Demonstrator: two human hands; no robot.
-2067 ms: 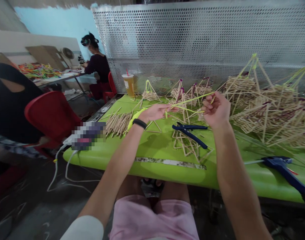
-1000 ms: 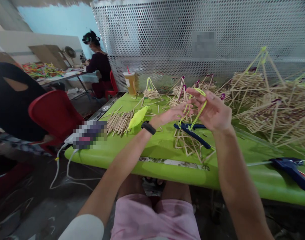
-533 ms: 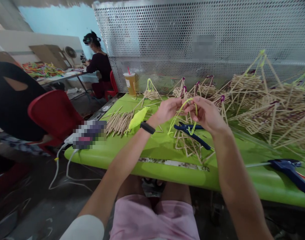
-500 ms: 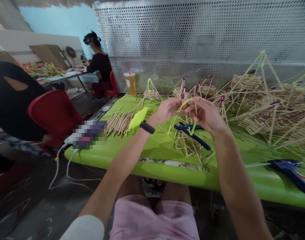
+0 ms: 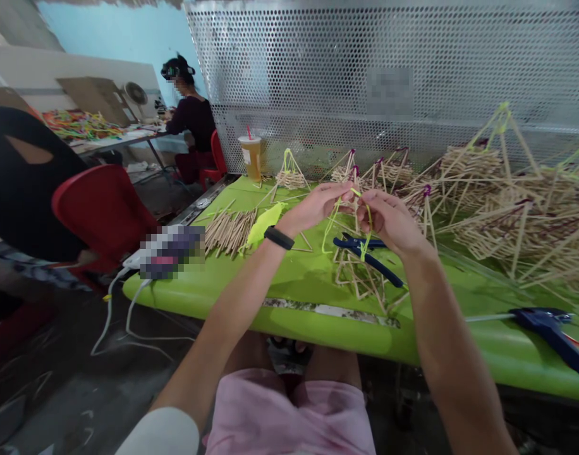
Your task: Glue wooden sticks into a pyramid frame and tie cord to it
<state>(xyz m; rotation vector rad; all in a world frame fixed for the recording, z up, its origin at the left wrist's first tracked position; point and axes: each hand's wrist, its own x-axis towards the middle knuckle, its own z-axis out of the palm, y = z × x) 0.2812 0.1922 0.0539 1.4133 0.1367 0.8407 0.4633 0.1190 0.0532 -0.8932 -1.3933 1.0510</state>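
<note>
My left hand point(image 5: 315, 208) and my right hand point(image 5: 389, 220) meet above the green table point(image 5: 299, 284), both pinching a thin lime-green pipe cleaner point(image 5: 328, 225) bent into a loop between them, its ends hanging down. A black band sits on my left wrist. Just below my hands lie blue-handled pliers point(image 5: 368, 251) on flat triangles of wooden sticks point(image 5: 358, 278).
Loose sticks point(image 5: 227, 230) and a lime bundle point(image 5: 263, 222) lie at the left. Stick pyramids point(image 5: 498, 196) pile up at the back right. A blue glue gun point(image 5: 552, 332) lies at the right, a drink cup point(image 5: 252, 157) at the back. Red chair point(image 5: 100, 212) at the left; another person sits farther off.
The pipe cleaner, first stretched straight between my hands, has been bent into a loop. My hands have come together and lowered slightly.
</note>
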